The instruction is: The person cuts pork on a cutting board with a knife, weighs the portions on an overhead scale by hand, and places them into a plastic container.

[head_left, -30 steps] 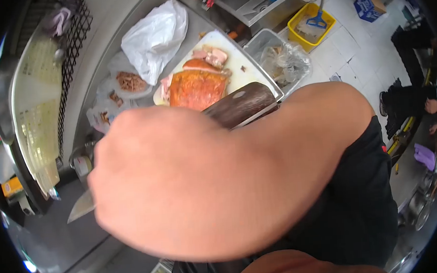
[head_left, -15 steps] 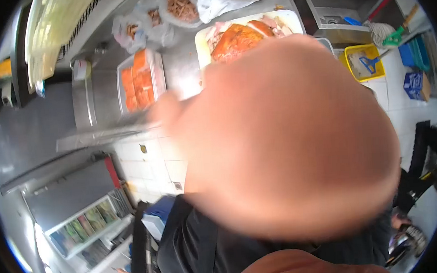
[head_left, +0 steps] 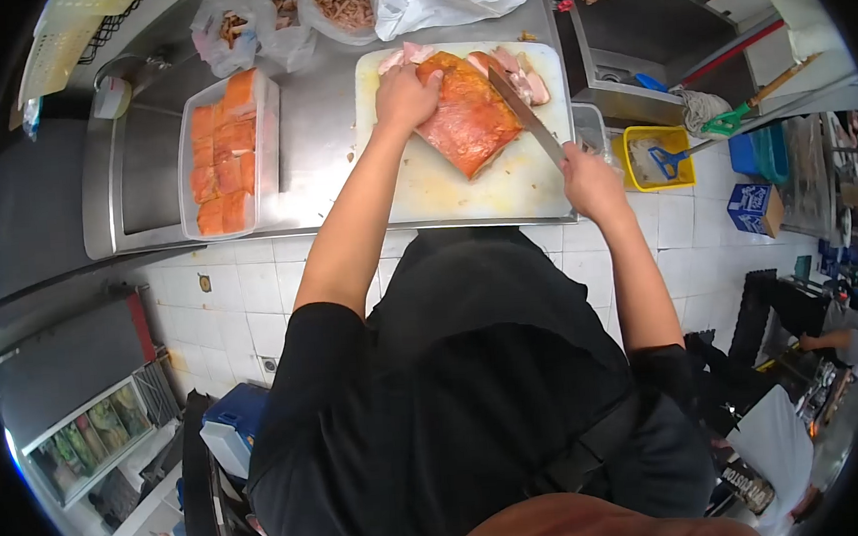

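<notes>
Head camera view shows a person in a black apron (head_left: 496,401) at a stainless-steel counter (head_left: 318,147), both hands on the work at a white cutting board (head_left: 425,201). A slab of orange-brown roast meat (head_left: 469,113) lies toward the far side of the board, one corner pointing near. The left hand (head_left: 407,94) rests at the slab's far left edge, thumb spread from the fingers. The right hand (head_left: 593,181), near the board's right edge, is clenched around the handle of a long knife (head_left: 535,127), its blade slanting far and left along the slab's right side. Pale cut pieces of meat (head_left: 534,87) lie on the board to the far right, just beyond the blade.

At left on the counter, a clear plastic tub (head_left: 271,150) holds rows of orange-skinned roast pieces (head_left: 221,168). Along the far side sit a bag of shredded meat (head_left: 342,6), two smaller bags to its left and a white plastic bag (head_left: 457,1) to its right. On the tiled floor at right stand a yellow bucket (head_left: 662,184) and a blue cardboard box (head_left: 747,205). Farther right, a person in a light top (head_left: 769,444) is partly in view.
</notes>
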The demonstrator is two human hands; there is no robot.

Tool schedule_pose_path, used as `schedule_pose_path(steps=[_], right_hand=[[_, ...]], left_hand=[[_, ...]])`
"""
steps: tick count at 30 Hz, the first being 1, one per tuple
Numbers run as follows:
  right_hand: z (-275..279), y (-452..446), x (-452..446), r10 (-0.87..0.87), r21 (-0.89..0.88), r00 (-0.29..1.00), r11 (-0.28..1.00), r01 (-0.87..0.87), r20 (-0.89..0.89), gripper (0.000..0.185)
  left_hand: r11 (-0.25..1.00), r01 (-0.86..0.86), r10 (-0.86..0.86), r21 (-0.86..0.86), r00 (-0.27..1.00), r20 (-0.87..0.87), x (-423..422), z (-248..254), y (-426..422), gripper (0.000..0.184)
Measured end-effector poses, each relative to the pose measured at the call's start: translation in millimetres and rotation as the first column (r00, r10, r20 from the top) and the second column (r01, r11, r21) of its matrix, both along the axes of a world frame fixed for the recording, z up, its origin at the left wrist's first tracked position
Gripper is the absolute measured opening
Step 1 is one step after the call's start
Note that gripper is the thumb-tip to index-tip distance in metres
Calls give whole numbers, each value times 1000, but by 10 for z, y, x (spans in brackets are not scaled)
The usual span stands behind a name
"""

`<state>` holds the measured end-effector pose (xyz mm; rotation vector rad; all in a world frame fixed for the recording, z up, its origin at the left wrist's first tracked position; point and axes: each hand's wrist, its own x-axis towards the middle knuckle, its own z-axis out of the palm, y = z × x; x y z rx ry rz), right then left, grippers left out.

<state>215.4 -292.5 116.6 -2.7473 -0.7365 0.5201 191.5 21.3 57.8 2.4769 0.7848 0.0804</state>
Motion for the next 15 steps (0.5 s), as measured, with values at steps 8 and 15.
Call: schedule_pose_path(steps=[8,15], right_hand=[[-10,-489,-459,74,147,991,987,-57,-109,17],[548,364,-418,39,103,992,994,-26,-124,19]], left_hand=[[990,117,-119,78,993,22,-234,-142,-168,41],[957,-61,191,-283,866,461,-508,-240,-253,17]])
